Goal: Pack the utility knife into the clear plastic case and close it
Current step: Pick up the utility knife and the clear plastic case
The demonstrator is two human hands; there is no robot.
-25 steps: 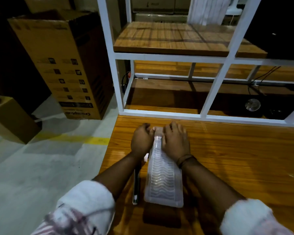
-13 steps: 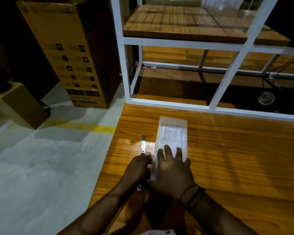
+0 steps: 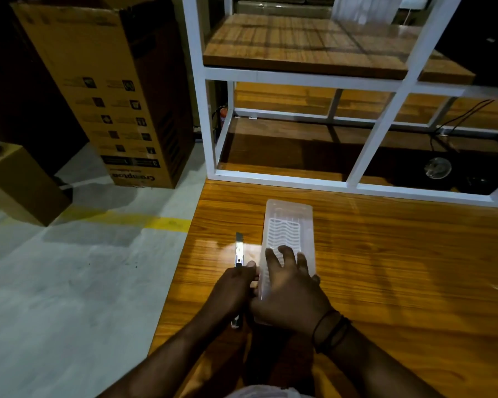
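Note:
The clear plastic case (image 3: pixel 288 225) lies lengthwise on the wooden table (image 3: pixel 385 268), lid down and shut. My right hand (image 3: pixel 292 294) rests on its near end with fingers spread over the ribbed top. My left hand (image 3: pixel 233 288) is curled against the case's near left edge, thumb touching it. The utility knife (image 3: pixel 239 248) lies flat on the table just left of the case. Its middle is hidden under my left hand, and its near end shows below my wrist.
The table's left edge runs close to the knife, with grey floor and a yellow line (image 3: pixel 161 224) beyond. A white metal shelf frame (image 3: pixel 282 180) stands at the table's far edge. A tall cardboard box (image 3: pixel 107 90) stands on the floor at left.
Both hands have moved from the far end of the case to its near end. In the last half second they have barely moved; the knife and case lie as before.

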